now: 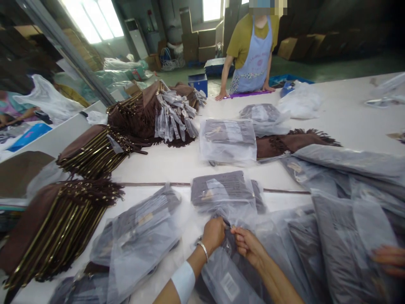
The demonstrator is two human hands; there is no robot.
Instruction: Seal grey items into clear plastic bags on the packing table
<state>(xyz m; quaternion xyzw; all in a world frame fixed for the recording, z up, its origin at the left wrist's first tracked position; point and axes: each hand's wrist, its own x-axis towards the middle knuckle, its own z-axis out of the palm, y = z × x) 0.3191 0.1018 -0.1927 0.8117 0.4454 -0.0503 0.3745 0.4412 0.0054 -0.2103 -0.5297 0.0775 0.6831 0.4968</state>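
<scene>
The left hand (214, 234) and right hand (249, 245) are both pinching the top of the plastic bag (221, 276) just below them. It is looking slippery, needing tight fingers.

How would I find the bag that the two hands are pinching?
Start at the long white table and come to its near edge, bottom centre. There the left hand, wearing a silver bracelet, and the right hand pinch the top of one clear plastic bag with dark fabric inside. It alone is gripped by two hands.
</scene>
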